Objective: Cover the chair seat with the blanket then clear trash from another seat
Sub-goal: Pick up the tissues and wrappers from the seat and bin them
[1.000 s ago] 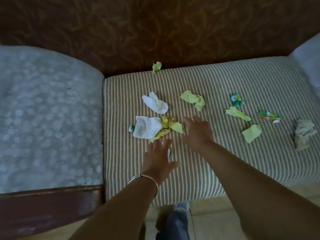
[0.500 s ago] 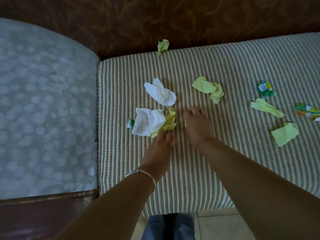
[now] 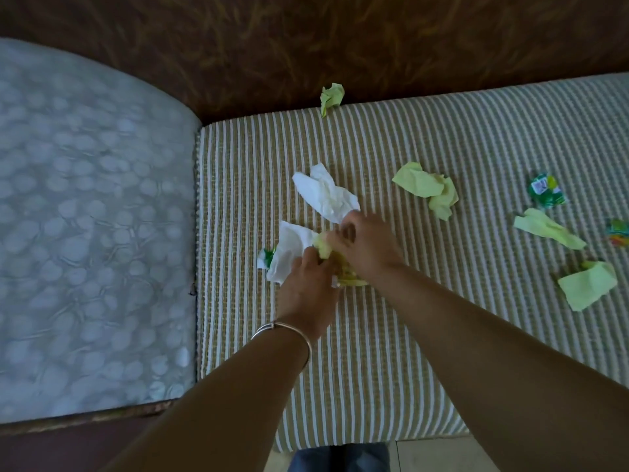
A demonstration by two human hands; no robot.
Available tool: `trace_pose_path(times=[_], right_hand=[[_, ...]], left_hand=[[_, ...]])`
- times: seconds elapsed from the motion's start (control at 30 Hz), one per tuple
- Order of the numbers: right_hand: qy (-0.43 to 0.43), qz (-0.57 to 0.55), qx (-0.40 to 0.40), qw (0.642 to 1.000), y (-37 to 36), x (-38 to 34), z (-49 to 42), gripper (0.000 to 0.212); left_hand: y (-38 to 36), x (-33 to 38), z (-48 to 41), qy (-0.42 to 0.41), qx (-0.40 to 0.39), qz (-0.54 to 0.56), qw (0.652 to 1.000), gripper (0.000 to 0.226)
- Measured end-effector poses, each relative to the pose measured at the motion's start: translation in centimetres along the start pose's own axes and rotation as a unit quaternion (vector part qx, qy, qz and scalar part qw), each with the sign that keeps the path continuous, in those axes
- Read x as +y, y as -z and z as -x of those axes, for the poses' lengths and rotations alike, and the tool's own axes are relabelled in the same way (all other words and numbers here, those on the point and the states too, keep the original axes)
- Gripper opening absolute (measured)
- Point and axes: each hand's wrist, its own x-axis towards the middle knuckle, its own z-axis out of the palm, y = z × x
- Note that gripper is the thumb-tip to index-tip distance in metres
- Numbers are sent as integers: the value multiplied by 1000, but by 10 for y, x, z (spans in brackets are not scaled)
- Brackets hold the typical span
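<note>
A striped tan-and-white blanket covers the seat in front of me, and crumpled trash lies scattered on it. My left hand and my right hand meet over a small pile near the seat's left side. Both close on crumpled yellow paper there. A white tissue lies against the left hand's fingers, with a second white tissue just beyond the right hand. More pale green paper wads lie to the right, and one green wad rests at the backrest.
A grey-blue patterned seat cushion adjoins on the left. The dark brown backrest runs along the far side. Green snack wrappers and a colourful wrapper lie at the right edge. Floor tiles show below the seat's front edge.
Both hands moved forward from flat on the blanket and closed together on the yellow paper by the white tissue. The view shifted slightly left.
</note>
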Motion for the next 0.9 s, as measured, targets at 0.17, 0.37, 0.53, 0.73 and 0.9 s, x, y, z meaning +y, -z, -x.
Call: trace_pose_path(times=[0.17,0.37,0.53,0.73,0.9], right_hand=[[-9,-81,-4,997,-6,1,3,38],[-47,-94,83,991,25,6,-3,10],[15,-3,53,998,33,-15,-13,59],[67,52,27,996,24,-41,-29,75],[52,120,-39,991,10,-40,-41,68]], left_hand=[[2,-10,4,-37,18,30,999,24],[16,-5,-6,52,80,158,983,29],[17,-1,-18,100,-10,95,990,37],[23,1,-8,-9,86,39,996,19],[22,-28,-8,161,99,11,982,23]])
